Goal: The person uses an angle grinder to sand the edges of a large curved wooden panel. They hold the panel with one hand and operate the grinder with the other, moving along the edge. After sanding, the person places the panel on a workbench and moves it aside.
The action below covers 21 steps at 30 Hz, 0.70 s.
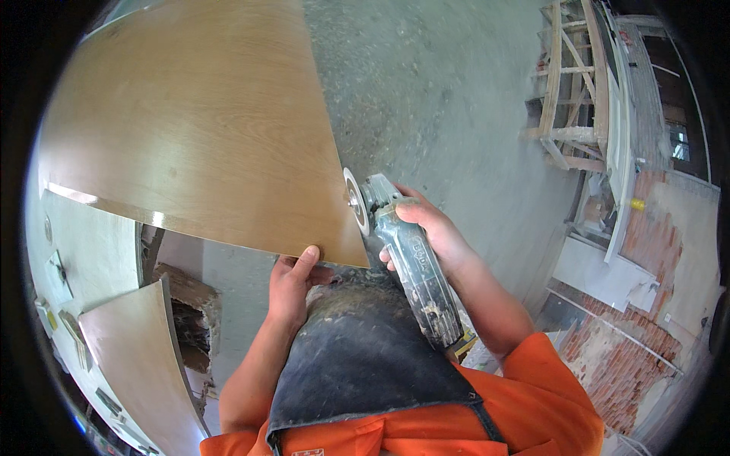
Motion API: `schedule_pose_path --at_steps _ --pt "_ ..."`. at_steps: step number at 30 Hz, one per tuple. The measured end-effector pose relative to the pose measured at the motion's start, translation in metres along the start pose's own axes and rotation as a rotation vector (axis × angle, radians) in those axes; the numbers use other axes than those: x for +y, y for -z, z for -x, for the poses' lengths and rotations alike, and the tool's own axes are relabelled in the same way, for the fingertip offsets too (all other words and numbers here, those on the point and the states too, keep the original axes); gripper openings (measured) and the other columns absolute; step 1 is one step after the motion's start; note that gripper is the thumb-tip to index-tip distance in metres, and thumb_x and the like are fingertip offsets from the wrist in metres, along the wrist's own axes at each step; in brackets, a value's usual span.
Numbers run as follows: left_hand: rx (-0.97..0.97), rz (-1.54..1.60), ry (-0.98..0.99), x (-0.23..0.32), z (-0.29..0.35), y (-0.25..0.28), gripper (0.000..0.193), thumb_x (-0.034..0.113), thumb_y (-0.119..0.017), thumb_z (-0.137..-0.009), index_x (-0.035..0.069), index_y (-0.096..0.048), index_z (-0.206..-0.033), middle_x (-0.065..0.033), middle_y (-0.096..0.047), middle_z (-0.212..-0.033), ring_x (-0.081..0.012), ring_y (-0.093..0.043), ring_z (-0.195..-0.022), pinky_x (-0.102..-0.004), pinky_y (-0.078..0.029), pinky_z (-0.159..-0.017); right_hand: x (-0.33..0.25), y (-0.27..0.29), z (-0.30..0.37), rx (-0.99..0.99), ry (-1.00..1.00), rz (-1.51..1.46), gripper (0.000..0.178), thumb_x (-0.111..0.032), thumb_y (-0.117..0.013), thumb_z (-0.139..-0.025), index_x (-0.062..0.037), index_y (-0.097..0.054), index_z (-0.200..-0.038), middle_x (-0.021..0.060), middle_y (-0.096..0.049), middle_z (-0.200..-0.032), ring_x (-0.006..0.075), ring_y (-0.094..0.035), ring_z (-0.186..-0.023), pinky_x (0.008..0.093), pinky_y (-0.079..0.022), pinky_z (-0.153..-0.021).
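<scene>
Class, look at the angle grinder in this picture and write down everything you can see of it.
The grinder has a long grey body, scuffed and dusty, with a pale round disc at its front end. The right hand grips it near the head, and its rear points back toward the person's orange sleeve. It is held above the concrete floor, disc on edge at the right edge of the wooden board. The left hand pinches the board's near corner beside it.

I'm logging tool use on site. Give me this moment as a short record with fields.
setting: concrete floor, brick wall at right
left hand: grips the near edge of the wood-faced panel
right hand: holds the angle grinder
disc: at the panel's right edge
clothing: orange shirt, dark apron
</scene>
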State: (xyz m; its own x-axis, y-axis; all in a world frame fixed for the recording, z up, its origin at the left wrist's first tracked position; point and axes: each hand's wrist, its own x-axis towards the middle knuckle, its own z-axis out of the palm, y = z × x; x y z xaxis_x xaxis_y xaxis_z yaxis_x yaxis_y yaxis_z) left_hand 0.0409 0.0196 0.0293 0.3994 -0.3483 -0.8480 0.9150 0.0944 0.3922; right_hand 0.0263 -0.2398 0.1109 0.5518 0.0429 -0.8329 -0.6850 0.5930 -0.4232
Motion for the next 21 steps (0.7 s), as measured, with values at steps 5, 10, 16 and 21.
schedule_pose_path --at_steps 5,10,16,21 --pt "-0.014 0.001 0.000 0.002 0.001 -0.004 0.045 0.034 -0.071 -0.098 0.001 -0.057 -0.124 -0.0107 -0.066 -0.111 -0.0229 -0.068 -0.082 -0.0384 -0.056 -0.076 0.010 0.006 0.019 0.024 -0.018 0.015 0.076 -0.028 -0.061 -0.095 -0.0138 -0.027 -0.161 0.0183 -0.060 -0.123 0.0313 -0.071 -0.071 0.0418 -0.062 -0.056" --pt "-0.019 -0.020 0.001 0.003 0.001 -0.003 0.040 0.035 -0.067 -0.101 0.000 -0.060 -0.118 -0.0105 -0.070 -0.103 -0.0217 -0.070 -0.082 -0.0363 -0.057 -0.076 0.025 0.011 0.037 0.067 -0.059 -0.005 0.072 -0.026 -0.062 -0.096 -0.0129 -0.030 -0.159 0.0198 -0.061 -0.121 0.0304 -0.072 -0.070 0.0416 -0.063 -0.056" --pt "-0.030 -0.026 0.008 0.001 0.000 0.005 0.039 0.034 -0.068 -0.101 0.000 -0.059 -0.118 -0.0114 -0.070 -0.103 -0.0223 -0.071 -0.083 -0.0371 -0.057 -0.075 0.034 0.005 0.048 0.122 -0.076 0.034 0.073 -0.025 -0.060 -0.095 -0.0109 -0.030 -0.160 0.0197 -0.064 -0.116 0.0288 -0.072 -0.070 0.0396 -0.062 -0.055" --pt "-0.033 -0.041 0.003 0.005 0.000 0.003 0.042 0.033 -0.068 -0.101 -0.002 -0.058 -0.121 -0.0124 -0.069 -0.103 -0.0225 -0.071 -0.082 -0.0374 -0.057 -0.075 0.033 0.002 0.043 0.113 -0.045 0.009 0.075 -0.027 -0.062 -0.094 -0.0106 -0.030 -0.160 0.0193 -0.064 -0.117 0.0287 -0.072 -0.070 0.0394 -0.062 -0.055"
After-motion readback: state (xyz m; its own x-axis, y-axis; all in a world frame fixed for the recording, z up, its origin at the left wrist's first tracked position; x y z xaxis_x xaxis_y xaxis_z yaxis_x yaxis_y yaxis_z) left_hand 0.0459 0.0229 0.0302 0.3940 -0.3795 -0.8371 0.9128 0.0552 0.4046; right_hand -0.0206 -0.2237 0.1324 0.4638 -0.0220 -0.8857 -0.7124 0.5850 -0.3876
